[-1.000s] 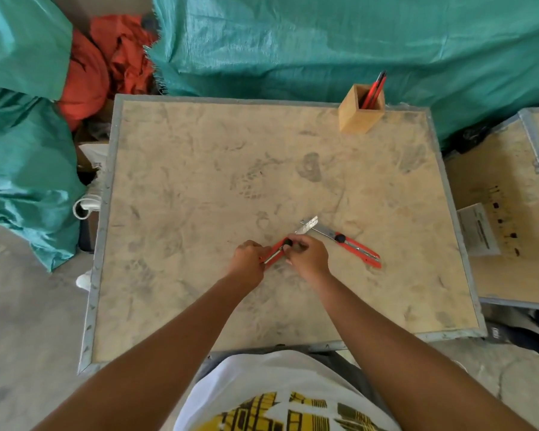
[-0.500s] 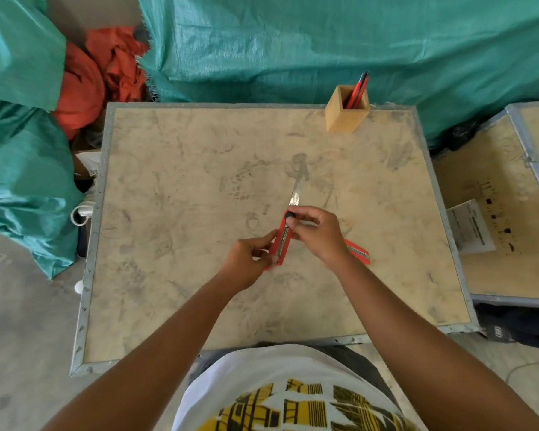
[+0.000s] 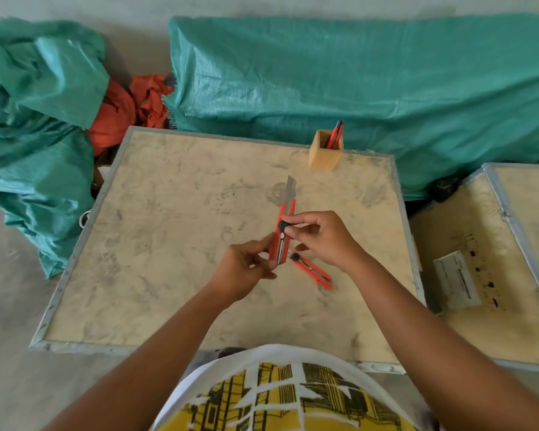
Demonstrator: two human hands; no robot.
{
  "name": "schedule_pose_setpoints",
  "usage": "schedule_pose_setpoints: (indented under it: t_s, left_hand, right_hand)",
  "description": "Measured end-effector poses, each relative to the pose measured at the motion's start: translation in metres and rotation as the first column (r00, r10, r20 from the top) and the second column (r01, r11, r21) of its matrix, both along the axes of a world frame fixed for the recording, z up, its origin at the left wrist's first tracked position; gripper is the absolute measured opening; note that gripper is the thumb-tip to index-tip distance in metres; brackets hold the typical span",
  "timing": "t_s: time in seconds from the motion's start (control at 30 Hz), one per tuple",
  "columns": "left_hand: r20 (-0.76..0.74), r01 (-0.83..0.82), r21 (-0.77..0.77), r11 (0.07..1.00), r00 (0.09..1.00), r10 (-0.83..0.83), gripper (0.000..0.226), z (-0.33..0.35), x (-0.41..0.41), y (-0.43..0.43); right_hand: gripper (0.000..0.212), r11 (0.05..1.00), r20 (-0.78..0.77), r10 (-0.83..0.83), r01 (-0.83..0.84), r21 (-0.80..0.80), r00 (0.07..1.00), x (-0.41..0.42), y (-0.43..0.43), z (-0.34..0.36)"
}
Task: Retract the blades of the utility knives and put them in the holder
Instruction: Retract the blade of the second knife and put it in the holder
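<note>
I hold a red utility knife [image 3: 283, 231] upright over the middle of the table, its steel blade sticking out toward the far edge. My left hand [image 3: 246, 265] grips the knife's lower end. My right hand [image 3: 321, 236] pinches the black slider knob on its body. A second red utility knife [image 3: 311, 270] lies flat on the table just below my right hand; its blade end is hidden by the held knife. The wooden holder [image 3: 324, 150] stands at the table's far edge with red knives standing in it.
The table [image 3: 156, 244] is a beige board with a metal rim. Green tarpaulins [image 3: 355, 82] and orange cloth [image 3: 122, 116] lie behind it. A second board with a paper label [image 3: 456, 283] sits to the right.
The held knife went from lying low and angled right to upright, blade pointing away. My right hand stayed on the slider knob. The view tilted up, showing more tarpaulin.
</note>
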State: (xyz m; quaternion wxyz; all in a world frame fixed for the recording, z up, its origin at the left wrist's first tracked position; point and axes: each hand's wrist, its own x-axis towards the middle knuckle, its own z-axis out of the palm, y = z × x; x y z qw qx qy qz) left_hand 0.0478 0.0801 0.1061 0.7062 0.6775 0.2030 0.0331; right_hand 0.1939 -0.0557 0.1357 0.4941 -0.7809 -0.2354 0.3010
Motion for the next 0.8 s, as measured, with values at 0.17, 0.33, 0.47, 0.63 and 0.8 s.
schedule_pose_setpoints:
  t_s: [0.17, 0.33, 0.47, 0.63, 0.8]
  left_hand:
    - [0.034, -0.064, -0.001, 0.998, 0.997, 0.064, 0.050, 0.012, 0.002, -0.016]
    - [0.036, -0.096, 0.000, 0.995, 0.995, 0.096, 0.046, 0.028, 0.003, -0.022]
    - [0.062, -0.102, -0.025, 0.994, 0.993, 0.103, 0.045, 0.037, 0.000, -0.020]
    - [0.094, -0.094, 0.008, 0.996, 0.991, 0.093, 0.046, 0.042, 0.000, -0.015]
    - [0.117, -0.053, 0.044, 0.998, 0.992, 0.048, 0.045, 0.047, 0.004, -0.011]
  right_hand:
    - [0.024, 0.975, 0.168, 0.202, -0.182, -0.129, 0.965, 0.008, -0.015, 0.025]
    - [0.024, 0.943, 0.210, 0.298, -0.252, -0.219, 0.931, 0.009, -0.020, 0.037]
    - [0.030, 0.947, 0.253, 0.303, -0.260, -0.190, 0.919, 0.002, -0.019, 0.045]
    - [0.022, 0.976, 0.324, 0.205, -0.168, -0.138, 0.924, -0.007, -0.017, 0.047]
    - [0.031, 0.977, 0.315, 0.202, -0.168, -0.133, 0.927, -0.008, -0.020, 0.055]
